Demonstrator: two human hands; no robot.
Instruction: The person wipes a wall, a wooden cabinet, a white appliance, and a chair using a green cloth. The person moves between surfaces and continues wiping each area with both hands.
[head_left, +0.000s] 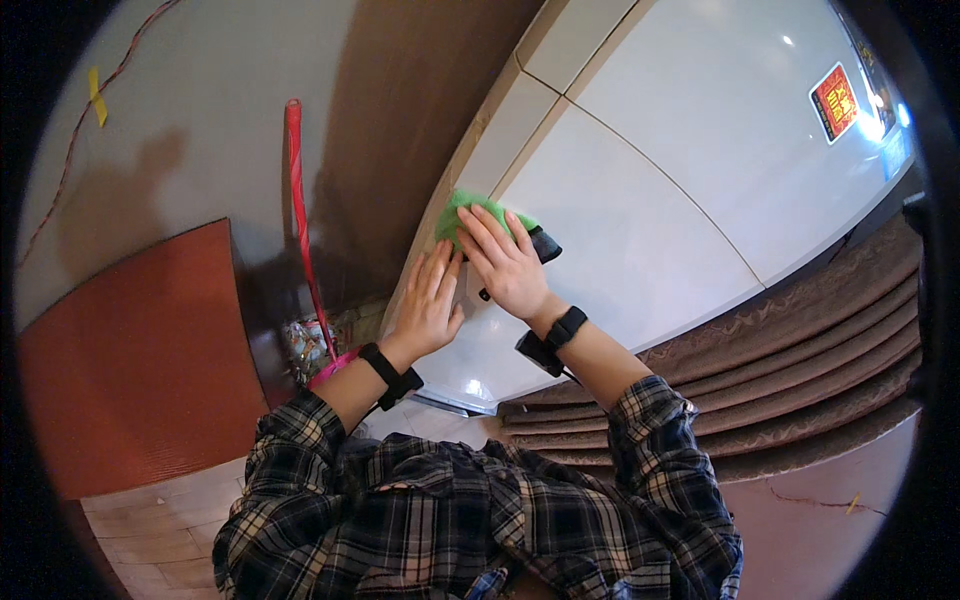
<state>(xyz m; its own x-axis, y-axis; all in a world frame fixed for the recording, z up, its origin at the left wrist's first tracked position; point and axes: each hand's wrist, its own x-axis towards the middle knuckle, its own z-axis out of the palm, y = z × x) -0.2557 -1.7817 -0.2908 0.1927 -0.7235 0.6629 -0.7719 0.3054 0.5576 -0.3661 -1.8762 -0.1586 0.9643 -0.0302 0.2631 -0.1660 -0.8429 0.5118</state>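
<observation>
A green cloth (451, 221) with a darker grey side showing at its right end lies against a glossy white panelled surface (637, 225). My right hand (510, 266) presses flat on the cloth, its fingers pointing up and left. Beside it, my left hand (430, 304) rests on the white surface, with its fingertips at the cloth's lower edge. A small black fitting (484, 295) shows just below my right palm. Both wrists wear black straps with small black devices.
On the left, a red-wrapped handle (300, 210) leans against the grey wall by a pink dustpan or bin (334, 367) and a bag of litter (307, 337). A reddish-brown board (150, 360) stands at far left. Brown folded curtain fabric (750, 360) hangs on the right.
</observation>
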